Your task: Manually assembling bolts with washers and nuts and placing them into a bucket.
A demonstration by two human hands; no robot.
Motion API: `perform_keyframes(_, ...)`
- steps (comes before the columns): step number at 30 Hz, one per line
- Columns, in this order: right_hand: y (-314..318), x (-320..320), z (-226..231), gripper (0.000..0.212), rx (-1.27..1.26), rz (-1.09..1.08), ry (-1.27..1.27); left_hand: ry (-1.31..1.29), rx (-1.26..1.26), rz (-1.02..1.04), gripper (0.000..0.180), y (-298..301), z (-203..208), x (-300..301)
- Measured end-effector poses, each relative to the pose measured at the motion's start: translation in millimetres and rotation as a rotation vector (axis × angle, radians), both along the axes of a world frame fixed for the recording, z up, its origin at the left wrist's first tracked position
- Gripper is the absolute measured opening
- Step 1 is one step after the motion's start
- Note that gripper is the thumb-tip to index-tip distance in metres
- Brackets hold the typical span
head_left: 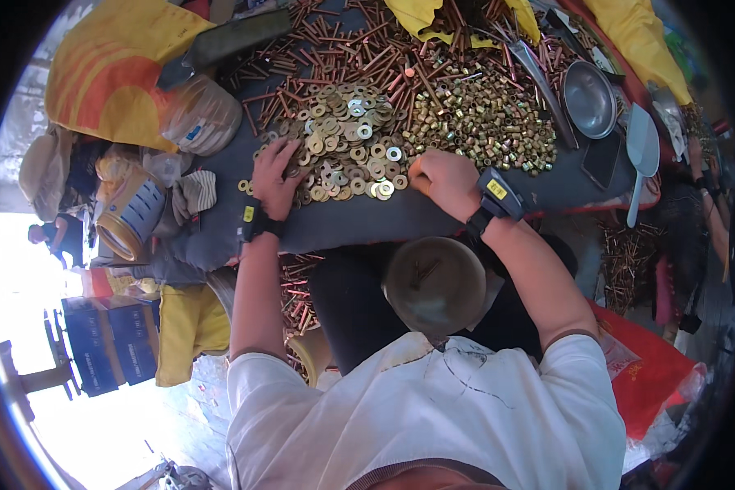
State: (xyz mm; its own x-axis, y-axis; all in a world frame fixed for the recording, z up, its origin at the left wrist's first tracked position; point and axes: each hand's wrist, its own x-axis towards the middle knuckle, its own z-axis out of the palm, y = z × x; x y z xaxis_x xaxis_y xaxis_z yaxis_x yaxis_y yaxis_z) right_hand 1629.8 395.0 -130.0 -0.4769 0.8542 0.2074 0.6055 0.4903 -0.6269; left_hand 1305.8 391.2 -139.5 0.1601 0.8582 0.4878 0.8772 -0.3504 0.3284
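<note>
A heap of flat brass-coloured washers [335, 135] lies on the dark padded table top [318, 229] in front of me. My left hand [276, 175] rests at the heap's left edge, fingers apart, thumb toward the washers. My right hand [449, 181] is curled at the near right side of the washers, close to a pile of short brass-coloured sleeves [490, 122]. Its fingertips are bent under, so I cannot make out what they hold. Long copper-coloured bolts [302, 69] lie scattered behind both piles. Below the table edge, between my legs, a round bowl [434, 290] holds a few bolts.
At the right lie a metal bowl [590, 100], a phone [602, 162] and a pale scoop [643, 147]. A clear plastic tub [202, 114], a yellow bag [114, 73] and a bucket [131, 212] stand left. Blue boxes [110, 343] are lower left, a red bag [641, 367] lower right.
</note>
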Motion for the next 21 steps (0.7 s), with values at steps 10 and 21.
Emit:
perform_keyframes(10, 8, -10, -11, 0.02, 0.248, -0.049, 0.21, 0.105, -0.316, -0.041, 0.042, 95, 84, 34)
perform_keyframes(21, 11, -10, -18, 0.02, 0.29, 0.051, -0.021, 0.514, -0.27, -0.035, 0.042, 196, 40, 156)
